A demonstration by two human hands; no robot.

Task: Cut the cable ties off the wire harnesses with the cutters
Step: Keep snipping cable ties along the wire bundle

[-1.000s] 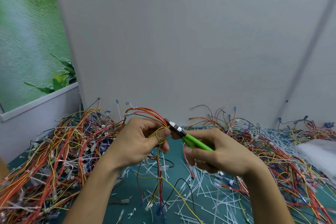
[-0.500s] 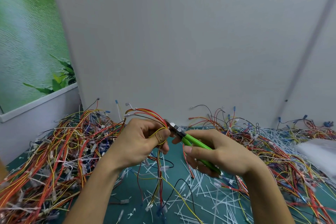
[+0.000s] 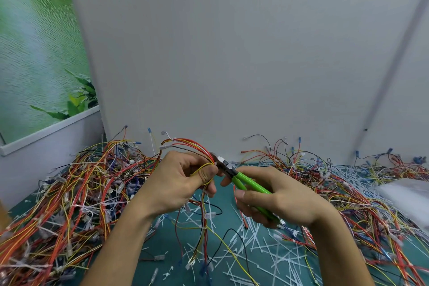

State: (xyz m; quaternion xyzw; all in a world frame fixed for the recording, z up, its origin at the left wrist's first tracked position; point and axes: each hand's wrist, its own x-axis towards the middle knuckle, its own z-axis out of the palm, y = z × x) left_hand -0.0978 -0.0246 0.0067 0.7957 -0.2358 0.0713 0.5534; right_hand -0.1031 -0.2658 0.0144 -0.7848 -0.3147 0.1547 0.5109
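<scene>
My left hand (image 3: 183, 181) grips a wire harness (image 3: 185, 144) of red, yellow and orange wires above the table. The wires arc up over the fist and hang down below it. My right hand (image 3: 276, 197) holds the green-handled cutters (image 3: 248, 181). Their metal jaws (image 3: 220, 161) touch the harness right by my left thumb and fingertips. The cable tie at the jaws is hidden by my fingers.
A big heap of tied harnesses (image 3: 69, 193) covers the left of the green table (image 3: 167, 239). More wires (image 3: 348, 193) lie on the right. Several cut white ties (image 3: 267, 251) litter the middle. A grey wall (image 3: 232, 53) stands close behind.
The cutter handles have spread apart slightly in my right hand. Both hands stay in nearly the same place.
</scene>
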